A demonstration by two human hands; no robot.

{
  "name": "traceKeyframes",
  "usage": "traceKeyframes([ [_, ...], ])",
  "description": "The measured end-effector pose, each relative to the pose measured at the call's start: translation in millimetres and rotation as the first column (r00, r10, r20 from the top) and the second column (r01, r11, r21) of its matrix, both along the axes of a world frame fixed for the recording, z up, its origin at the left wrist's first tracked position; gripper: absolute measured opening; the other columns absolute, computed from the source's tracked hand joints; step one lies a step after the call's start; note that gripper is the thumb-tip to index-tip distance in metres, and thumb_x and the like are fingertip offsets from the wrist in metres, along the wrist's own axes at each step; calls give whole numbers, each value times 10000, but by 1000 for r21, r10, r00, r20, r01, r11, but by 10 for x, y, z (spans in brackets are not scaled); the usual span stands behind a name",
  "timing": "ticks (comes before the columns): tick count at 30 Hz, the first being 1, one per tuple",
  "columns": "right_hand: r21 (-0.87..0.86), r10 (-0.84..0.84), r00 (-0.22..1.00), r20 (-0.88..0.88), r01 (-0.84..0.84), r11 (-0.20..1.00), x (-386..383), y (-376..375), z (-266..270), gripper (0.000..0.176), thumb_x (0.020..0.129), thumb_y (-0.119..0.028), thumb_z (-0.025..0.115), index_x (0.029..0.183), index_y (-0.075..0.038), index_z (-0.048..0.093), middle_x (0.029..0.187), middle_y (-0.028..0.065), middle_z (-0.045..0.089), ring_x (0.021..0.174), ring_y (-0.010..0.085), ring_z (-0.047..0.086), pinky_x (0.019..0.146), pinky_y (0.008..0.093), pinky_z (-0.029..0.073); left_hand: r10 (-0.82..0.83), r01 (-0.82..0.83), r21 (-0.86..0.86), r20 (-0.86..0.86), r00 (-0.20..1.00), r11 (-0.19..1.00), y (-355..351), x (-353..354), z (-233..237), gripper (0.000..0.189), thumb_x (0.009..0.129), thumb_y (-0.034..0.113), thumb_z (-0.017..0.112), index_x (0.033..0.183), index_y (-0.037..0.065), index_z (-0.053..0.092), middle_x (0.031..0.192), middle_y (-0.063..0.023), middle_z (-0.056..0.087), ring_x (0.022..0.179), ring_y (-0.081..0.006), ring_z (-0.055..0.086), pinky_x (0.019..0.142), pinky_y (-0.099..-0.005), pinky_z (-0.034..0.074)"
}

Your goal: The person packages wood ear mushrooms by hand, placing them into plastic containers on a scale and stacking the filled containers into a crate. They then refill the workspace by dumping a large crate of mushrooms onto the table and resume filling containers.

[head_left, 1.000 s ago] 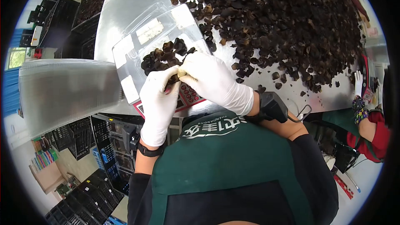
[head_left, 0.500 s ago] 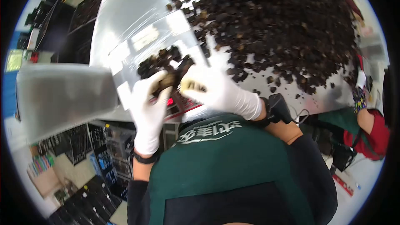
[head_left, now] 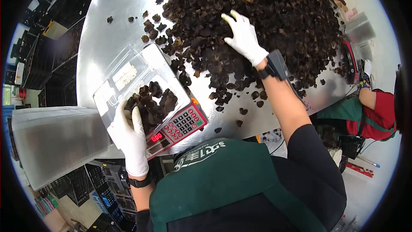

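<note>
My left hand (head_left: 128, 135), in a white glove, has its thumb and fingers closed around dark wood ear mushrooms (head_left: 150, 105) at the near end of a clear plastic box (head_left: 139, 62). The box lies on a scale (head_left: 186, 124) with a red keypad panel, and its red display shows zeros. My right hand (head_left: 244, 36), gloved in white too, reaches over the large heap of wood ear mushrooms (head_left: 206, 0). Its fingers are spread, with the palm down and nothing in them.
Stacked clear plastic boxes (head_left: 60, 141) stand left of the scale. Loose mushrooms (head_left: 148, 28) lie scattered on the metal table (head_left: 96, 30) around the heap. At the far right is a co-worker in a red sleeve (head_left: 384, 114), beside another red scale (head_left: 351, 62). Black crates (head_left: 64, 43) stand at the left.
My right hand has left the box and moved forward and right to the heap, its fingers opening. My left hand stays at the box, slightly lower. The view has shifted, uncovering the keypad.
</note>
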State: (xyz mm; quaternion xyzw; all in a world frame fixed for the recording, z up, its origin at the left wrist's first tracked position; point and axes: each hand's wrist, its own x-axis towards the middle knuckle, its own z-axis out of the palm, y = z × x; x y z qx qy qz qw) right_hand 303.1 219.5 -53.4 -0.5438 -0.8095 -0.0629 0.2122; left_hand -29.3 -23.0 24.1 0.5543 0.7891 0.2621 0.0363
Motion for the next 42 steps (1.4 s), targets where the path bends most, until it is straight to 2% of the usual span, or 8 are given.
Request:
traceKeyframes([
  [8,-241,95,980,175,-51,969,-515,630,-31,744,729,-294,825,1405,-299,516,1538,122,375,1322,379,431,986,473,511,-78,78,91,-7,997,993,-32,24,-14,315,964,90,606,1272,26,597,967,-96,653,839,-184,606,832,-331,486],
  [15,-285,66,861,-504,-238,929,-174,599,-227,302,793,-219,741,1005,-5,719,940,150,726,899,249,703,833,334,533,-52,1,218,229,972,976,-252,-146,8,294,935,-36,582,1225,-1,614,1048,-100,634,945,-178,614,889,-309,492],
  [18,-526,-333,428,-840,-494,692,-189,318,-69,347,850,-238,767,1076,19,714,975,44,724,906,126,658,798,288,510,-13,-51,216,284,959,975,-329,-184,-32,265,954,-26,563,1212,-9,616,1054,-99,631,963,-173,609,901,-307,492],
  [22,-544,-556,222,-801,-657,521,-365,-35,154,273,938,-208,666,1141,-26,675,1026,4,692,926,79,613,832,246,486,-1,-59,219,262,965,974,-320,-266,-96,264,921,-52,573,1178,-23,628,1074,-118,638,982,-206,633,909,-315,498],
  [30,-480,83,521,-849,-829,287,-1386,-887,1012,239,890,-165,654,1073,-18,697,959,60,708,897,153,668,776,312,544,20,-86,248,257,966,965,-392,-301,47,245,968,-10,560,1205,-17,622,1124,-82,648,989,-133,619,915,-280,479],
  [34,-50,688,601,-406,-766,640,-1715,-1304,646,409,880,-248,682,1261,-116,615,1226,104,631,1133,319,591,1022,411,433,-4,-64,237,277,961,969,-442,-250,-17,269,939,-2,568,1200,-10,629,1125,-132,644,1028,-224,638,939,-345,496],
  [40,20,553,609,-569,-662,749,-1635,-1095,713,458,843,-283,680,1243,-70,617,1313,150,575,1194,343,539,1048,463,419,27,-118,252,337,941,961,-590,-225,-32,274,960,-27,542,1224,-12,614,1185,-104,629,1043,-195,615,974,-335,469],
  [42,-258,309,825,-472,-465,847,-1290,-732,737,491,810,-271,697,1262,-92,625,1346,164,555,1232,360,517,1036,472,441,25,-120,284,315,949,951,-681,-329,-91,273,960,-28,543,1223,-12,616,1171,-100,632,1038,-188,617,971,-329,467],
])
